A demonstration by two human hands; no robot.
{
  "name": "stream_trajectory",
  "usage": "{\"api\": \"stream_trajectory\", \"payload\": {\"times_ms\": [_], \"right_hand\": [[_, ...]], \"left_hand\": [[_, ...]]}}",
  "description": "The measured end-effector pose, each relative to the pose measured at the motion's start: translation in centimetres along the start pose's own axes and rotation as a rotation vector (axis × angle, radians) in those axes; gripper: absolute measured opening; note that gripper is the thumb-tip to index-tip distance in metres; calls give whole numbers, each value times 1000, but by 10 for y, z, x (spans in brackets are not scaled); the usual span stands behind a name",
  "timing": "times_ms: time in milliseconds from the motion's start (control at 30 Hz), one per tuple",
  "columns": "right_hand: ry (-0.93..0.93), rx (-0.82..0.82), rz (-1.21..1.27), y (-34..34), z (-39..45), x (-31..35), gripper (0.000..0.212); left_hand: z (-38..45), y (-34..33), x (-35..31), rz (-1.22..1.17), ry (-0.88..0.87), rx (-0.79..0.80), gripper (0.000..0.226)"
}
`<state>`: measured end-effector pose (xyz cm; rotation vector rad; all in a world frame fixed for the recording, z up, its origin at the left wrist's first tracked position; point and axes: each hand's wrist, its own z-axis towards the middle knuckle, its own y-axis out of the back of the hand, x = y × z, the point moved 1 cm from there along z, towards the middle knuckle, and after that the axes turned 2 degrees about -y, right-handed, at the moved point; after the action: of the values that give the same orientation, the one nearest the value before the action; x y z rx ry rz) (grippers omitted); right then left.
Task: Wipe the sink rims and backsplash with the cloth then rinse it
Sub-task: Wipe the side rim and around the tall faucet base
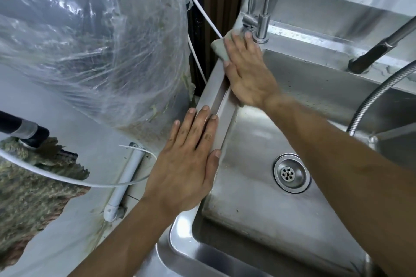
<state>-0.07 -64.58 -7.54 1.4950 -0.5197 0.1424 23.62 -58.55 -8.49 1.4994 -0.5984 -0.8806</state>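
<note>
The right hand [245,72] lies flat with straight fingers on the grey cloth [219,48]. It presses the cloth down on the sink rim [215,94], up at about 12 o'clock in the picture, right beside the foot of the small tap [262,18]. The cloth peeks out past the fingertips, toward 11 o'clock.

The left hand [191,157] is flat too, fingers straight, holding nothing. It rests on the same rim lower down, near the middle of the picture.

The round drain [290,173] sits in the sink at about 4 o'clock. A big clear plastic bag [94,38] hangs at 10 o'clock.
</note>
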Motion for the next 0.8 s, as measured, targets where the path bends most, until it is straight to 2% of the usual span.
{"api": "stream_trajectory", "payload": {"times_ms": [167,367,433,533,633,700,800], "right_hand": [[109,64,-6,-12,-45,16,60],[7,13,-42,3,18,-11,61],[12,0,-75,5,26,-16,62],[157,-1,-54,12,16,-19,60],[323,83,-92,13,8,-30,59],[307,89,-78,14,22,-33,58],[207,12,-31,16,42,-30,58]], "left_hand": [[0,2,-2,-8,-3,0,62],[34,11,-3,-32,-3,-42,55],[58,10,0,-38,-20,-16,61],[72,3,3,-14,-20,50,66],[69,2,1,-8,-8,53,65],[72,3,1,-20,-3,47,65],[72,3,2,-24,7,47,64]]}}
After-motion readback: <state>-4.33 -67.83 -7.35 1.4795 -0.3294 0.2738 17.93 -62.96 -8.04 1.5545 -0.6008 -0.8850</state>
